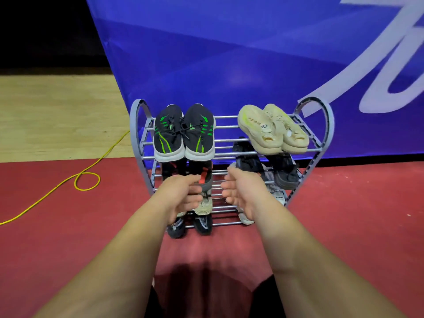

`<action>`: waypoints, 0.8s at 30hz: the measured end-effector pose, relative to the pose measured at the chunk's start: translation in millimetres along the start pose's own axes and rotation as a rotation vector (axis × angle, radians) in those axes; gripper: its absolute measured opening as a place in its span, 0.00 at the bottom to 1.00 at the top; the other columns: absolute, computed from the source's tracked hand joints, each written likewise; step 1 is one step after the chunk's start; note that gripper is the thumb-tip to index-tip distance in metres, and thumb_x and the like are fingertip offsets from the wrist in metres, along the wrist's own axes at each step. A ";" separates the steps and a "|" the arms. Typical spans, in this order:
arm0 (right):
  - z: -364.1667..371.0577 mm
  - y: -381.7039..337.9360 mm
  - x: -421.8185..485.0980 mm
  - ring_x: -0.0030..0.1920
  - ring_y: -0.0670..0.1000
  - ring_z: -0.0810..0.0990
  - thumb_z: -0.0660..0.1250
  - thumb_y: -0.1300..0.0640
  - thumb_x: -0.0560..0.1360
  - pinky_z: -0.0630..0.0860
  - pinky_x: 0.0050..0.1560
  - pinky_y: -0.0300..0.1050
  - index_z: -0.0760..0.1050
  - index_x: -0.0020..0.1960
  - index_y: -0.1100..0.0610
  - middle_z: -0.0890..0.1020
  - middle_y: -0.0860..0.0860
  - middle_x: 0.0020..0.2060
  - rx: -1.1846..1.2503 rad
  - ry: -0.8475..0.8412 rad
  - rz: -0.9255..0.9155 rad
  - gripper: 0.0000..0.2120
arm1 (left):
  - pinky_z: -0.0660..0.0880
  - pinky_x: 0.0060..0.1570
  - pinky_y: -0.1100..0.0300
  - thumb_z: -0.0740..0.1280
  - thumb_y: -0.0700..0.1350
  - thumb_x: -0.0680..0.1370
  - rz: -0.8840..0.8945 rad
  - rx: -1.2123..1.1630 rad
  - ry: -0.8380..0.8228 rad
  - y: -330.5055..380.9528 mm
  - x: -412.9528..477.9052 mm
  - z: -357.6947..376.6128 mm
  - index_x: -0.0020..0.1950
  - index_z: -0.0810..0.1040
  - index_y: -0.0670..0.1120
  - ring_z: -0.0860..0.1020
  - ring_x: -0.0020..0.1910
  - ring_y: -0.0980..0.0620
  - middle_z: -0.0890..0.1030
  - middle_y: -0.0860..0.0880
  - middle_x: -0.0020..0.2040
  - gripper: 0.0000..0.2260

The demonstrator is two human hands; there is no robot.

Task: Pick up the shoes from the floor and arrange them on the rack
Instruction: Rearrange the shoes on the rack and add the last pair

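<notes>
Rack [226,140]: tiered, nearly full. Left hand [181,195] grips black-and-red shoe [205,179] at second tier; right hand [241,191] loosely open, empty. Recommended: seat sole flat across bars before release.

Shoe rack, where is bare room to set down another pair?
Top shelf: bare bars between the black-green sneakers and the cream slippers. Lower shelves: bare bars mid-rack, between the left hand, on a black shoe, and the right hand. Both ends of each shelf are crowded.

Setting: indoor sports hall or event venue, indicated by wooden court floor [57,115], red matting [68,226], large blue printed banner [229,53], yellow cable [88,172].
</notes>
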State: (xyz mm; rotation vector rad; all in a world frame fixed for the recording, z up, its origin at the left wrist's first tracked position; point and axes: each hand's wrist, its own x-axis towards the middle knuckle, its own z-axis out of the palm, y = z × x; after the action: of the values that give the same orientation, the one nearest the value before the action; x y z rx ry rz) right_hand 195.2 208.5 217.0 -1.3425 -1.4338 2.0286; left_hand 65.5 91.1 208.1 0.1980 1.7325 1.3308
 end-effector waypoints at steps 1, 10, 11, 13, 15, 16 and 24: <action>-15.7 -0.6 -4.6 0.27 0.49 0.75 0.65 0.52 0.81 0.70 0.27 0.41 0.77 0.51 0.60 0.80 0.55 0.36 -0.020 0.027 -0.021 0.11 | 0.79 0.35 0.58 0.69 0.50 0.79 0.015 0.105 -0.008 -5.4 -4.5 8.5 0.49 0.78 0.46 0.81 0.41 0.48 0.82 0.45 0.49 0.08; -116.0 -4.7 -21.6 0.26 0.49 0.72 0.62 0.59 0.80 0.67 0.23 0.37 0.74 0.46 0.57 0.77 0.53 0.32 0.033 0.251 -0.011 0.05 | 0.82 0.46 0.53 0.69 0.48 0.79 -0.016 0.254 -0.143 -10.4 -8.6 70.2 0.50 0.79 0.47 0.82 0.40 0.50 0.83 0.46 0.47 0.05; -120.5 -1.5 -23.5 0.26 0.49 0.72 0.62 0.60 0.80 0.67 0.24 0.37 0.74 0.46 0.58 0.77 0.53 0.32 0.005 0.266 -0.012 0.05 | 0.82 0.48 0.53 0.68 0.48 0.80 -0.034 0.214 -0.131 -9.6 -4.8 75.2 0.50 0.79 0.47 0.82 0.43 0.49 0.83 0.47 0.48 0.05; -128.2 1.4 -27.9 0.25 0.50 0.71 0.62 0.62 0.79 0.66 0.25 0.38 0.74 0.48 0.58 0.77 0.55 0.33 -0.058 0.283 -0.019 0.03 | 0.81 0.52 0.51 0.67 0.47 0.81 -0.076 0.131 -0.116 -10.9 2.7 85.3 0.50 0.79 0.47 0.83 0.49 0.47 0.83 0.46 0.50 0.04; -135.4 -3.9 -29.5 0.25 0.50 0.71 0.63 0.62 0.78 0.65 0.28 0.39 0.74 0.50 0.58 0.76 0.56 0.35 -0.078 0.304 -0.053 0.03 | 0.81 0.51 0.51 0.66 0.46 0.81 -0.107 0.058 -0.100 -11.5 11.1 96.5 0.50 0.78 0.47 0.83 0.51 0.45 0.82 0.45 0.51 0.04; -138.7 -5.9 -30.9 0.26 0.50 0.72 0.63 0.61 0.79 0.67 0.28 0.40 0.75 0.50 0.58 0.77 0.56 0.35 -0.053 0.303 -0.072 0.03 | 0.81 0.49 0.52 0.66 0.46 0.80 -0.122 0.027 -0.094 -11.5 14.6 101.8 0.50 0.79 0.46 0.83 0.50 0.46 0.82 0.45 0.51 0.05; -160.1 16.9 8.4 0.39 0.52 0.74 0.65 0.49 0.77 0.75 0.43 0.52 0.77 0.54 0.67 0.77 0.54 0.40 -0.278 0.328 -0.164 0.20 | 0.79 0.40 0.55 0.68 0.46 0.78 -0.186 -0.107 -0.109 -15.8 57.7 155.3 0.64 0.77 0.45 0.82 0.50 0.46 0.78 0.44 0.62 0.15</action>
State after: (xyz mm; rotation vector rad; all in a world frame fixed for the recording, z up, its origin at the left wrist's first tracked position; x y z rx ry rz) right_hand 327.1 296.8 189.1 -1.5232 -1.6480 1.4660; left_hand 151.7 226.1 162.8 0.0459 1.5442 1.2488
